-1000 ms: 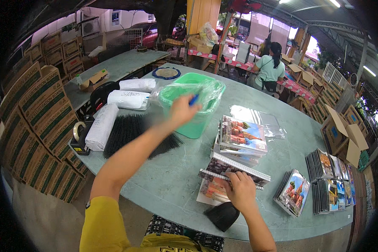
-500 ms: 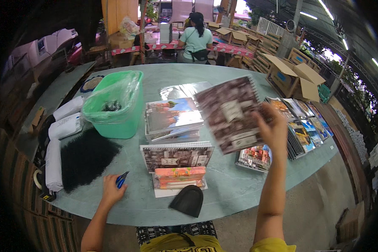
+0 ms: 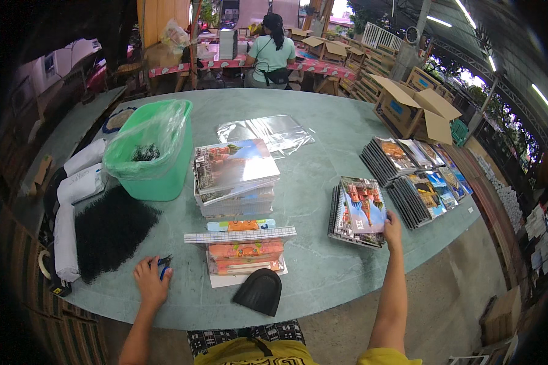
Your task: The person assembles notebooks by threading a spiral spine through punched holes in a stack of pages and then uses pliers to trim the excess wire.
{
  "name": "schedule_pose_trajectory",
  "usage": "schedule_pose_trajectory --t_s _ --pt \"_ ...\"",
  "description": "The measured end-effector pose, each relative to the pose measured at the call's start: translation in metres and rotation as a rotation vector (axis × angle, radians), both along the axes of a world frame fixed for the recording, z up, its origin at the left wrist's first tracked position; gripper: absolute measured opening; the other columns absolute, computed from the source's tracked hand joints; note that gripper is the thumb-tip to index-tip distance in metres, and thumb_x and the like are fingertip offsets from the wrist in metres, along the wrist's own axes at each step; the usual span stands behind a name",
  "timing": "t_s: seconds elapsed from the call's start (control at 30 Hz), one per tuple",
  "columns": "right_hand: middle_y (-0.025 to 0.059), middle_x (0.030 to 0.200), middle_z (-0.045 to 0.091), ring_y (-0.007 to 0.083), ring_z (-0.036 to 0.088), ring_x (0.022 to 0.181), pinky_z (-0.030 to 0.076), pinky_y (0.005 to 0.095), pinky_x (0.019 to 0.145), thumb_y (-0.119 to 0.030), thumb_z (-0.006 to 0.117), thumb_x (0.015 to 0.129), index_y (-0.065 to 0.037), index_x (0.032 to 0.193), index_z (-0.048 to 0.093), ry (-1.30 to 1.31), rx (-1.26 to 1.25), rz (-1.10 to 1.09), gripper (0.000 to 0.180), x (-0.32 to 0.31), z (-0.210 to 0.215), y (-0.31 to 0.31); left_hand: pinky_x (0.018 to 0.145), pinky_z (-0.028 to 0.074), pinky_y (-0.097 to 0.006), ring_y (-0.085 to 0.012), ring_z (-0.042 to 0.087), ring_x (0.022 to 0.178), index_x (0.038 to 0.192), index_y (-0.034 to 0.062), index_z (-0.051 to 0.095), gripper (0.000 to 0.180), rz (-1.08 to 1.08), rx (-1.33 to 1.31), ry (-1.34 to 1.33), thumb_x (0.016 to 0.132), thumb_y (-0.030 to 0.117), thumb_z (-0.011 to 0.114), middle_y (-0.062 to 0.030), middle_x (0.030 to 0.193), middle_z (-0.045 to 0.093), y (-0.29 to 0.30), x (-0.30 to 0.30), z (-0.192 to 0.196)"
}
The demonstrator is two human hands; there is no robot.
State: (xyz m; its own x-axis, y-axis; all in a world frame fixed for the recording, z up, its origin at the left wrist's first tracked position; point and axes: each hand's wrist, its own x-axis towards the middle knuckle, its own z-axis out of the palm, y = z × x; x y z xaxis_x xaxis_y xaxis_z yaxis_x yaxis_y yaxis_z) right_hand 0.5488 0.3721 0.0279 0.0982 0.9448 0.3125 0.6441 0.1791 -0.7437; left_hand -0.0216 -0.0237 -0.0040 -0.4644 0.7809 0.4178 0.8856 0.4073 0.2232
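Note:
My right hand [image 3: 393, 231] grips the right edge of a spiral notebook [image 3: 364, 207] with a picture of colourful onion domes on its cover. That notebook lies on a small stack of spiral notebooks [image 3: 340, 228], slightly askew. On the table at the left, my left hand [image 3: 150, 283] is closed around blue-handled pliers [image 3: 164, 267]. Between my hands, another notebook [image 3: 240, 235] stands on edge against an orange packaged block [image 3: 246, 250]. Behind it rises a taller pile of notebooks [image 3: 237, 167] with shiny covers. A black dome-shaped pad [image 3: 259, 292] lies near the front edge.
Clear plastic sleeves [image 3: 265, 132] lie behind the pile. A green bin [image 3: 178, 164] lined with plastic stands left, beside a dark bristly heap [image 3: 115, 231] and white rolls [image 3: 67, 240]. Rows of notebooks [image 3: 417, 194] and an open carton [image 3: 408, 112] are at right. A person [image 3: 272, 55] works beyond.
My right hand has brought the notebook down and right onto the small stack, its picture cover now facing up. My left hand still holds the pliers. The view has shifted slightly.

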Motion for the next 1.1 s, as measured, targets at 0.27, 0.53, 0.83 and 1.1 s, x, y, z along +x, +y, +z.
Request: schedule_pose_trajectory --t_s 0.27,0.53,0.83,1.1 --pt "0.0171 0.107 0.058 0.0321 0.056 0.1 0.042 0.038 0.091 -0.006 0.064 0.071 0.0 0.1 0.063 -0.504 0.206 -0.11 0.03 -0.035 0.021 -0.04 0.094 0.032 -0.049 -0.0341 0.044 0.109 0.113 0.0016 0.055 0.044 0.051 -0.016 -0.055 0.084 0.034 0.058 -0.0161 0.113 0.05 -0.012 0.004 0.003" --pt "0.0108 0.103 0.059 0.0222 0.055 0.1 0.04 0.0332 0.089 -0.036 0.07 0.079 -0.001 0.121 0.052 0.276 0.217 0.722 0.058 -0.229 0.07 -0.161 0.078 0.048 -0.043 -0.0357 0.055 0.092 0.097 0.0016 0.057 0.029 0.568 -0.035 -0.057 0.082 0.026 0.062 -0.0177 0.099 0.055 -0.043 -0.119 0.063" --pt "0.0018 0.082 0.049 0.0113 0.044 0.077 0.035 0.0259 0.072 -0.027 0.043 0.094 -0.003 0.083 0.055 0.689 0.085 0.503 0.029 -0.317 0.063 -0.159 0.067 0.051 -0.046 -0.0397 0.062 0.078 0.103 0.0007 0.05 0.04 0.824 -0.153 -0.301 0.08 0.03 0.063 -0.0194 0.098 0.055 -0.091 -0.165 0.034" --pt "0.0026 0.08 0.046 0.0134 0.043 0.072 0.036 0.0274 0.065 -0.037 0.041 0.091 -0.005 0.083 0.053 0.674 0.027 0.395 0.035 -0.318 0.07 -0.176 0.071 0.051 -0.045 -0.0367 0.059 0.089 0.098 0.0012 0.052 0.035 0.957 0.045 -0.062 0.081 0.029 0.064 -0.0176 0.1 0.053 -0.096 -0.151 0.034"
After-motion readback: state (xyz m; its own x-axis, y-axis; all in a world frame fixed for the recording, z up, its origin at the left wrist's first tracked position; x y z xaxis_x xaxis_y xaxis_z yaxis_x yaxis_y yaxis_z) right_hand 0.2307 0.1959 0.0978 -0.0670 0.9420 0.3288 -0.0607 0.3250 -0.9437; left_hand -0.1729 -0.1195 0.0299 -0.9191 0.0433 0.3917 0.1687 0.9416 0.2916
